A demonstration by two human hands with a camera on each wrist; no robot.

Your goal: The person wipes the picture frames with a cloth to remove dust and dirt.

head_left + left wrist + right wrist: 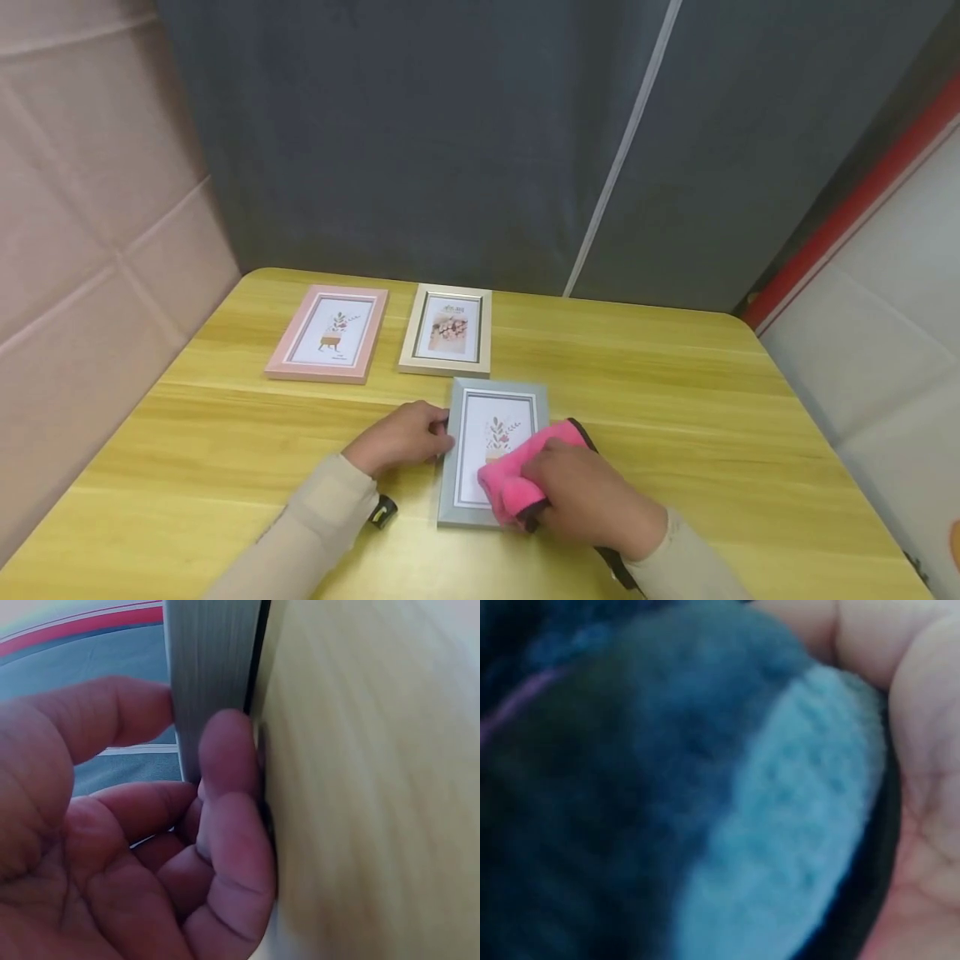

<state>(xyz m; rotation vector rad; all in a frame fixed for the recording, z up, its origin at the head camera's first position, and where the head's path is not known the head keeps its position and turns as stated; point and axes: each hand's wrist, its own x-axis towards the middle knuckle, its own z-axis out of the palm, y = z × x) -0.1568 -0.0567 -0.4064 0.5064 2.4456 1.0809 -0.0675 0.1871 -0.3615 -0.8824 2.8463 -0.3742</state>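
Note:
A grey-blue picture frame [450, 483] with a plant print lies flat on the table. My left hand [405, 435] holds its left edge. In the left wrist view, thumb and curled fingers [240, 862] meet the frame's brushed side [214, 660], low against the tabletop. My right hand [592, 504] grips a folded pink cloth [517, 485] with a dark border, pressed on the frame's lower right, covering part of the print. Up close in the right wrist view, the blurred cloth [780, 825] looks bluish and fills the palm.
Behind, a pink picture frame [277, 358] lies at the left, and a cream-gold picture frame [483, 333] lies just beyond the grey-blue one. The yellow wood-grain table [675, 375] ends at a dark grey curtain [412, 150]. A black strap piece [384, 511] shows by the left cuff.

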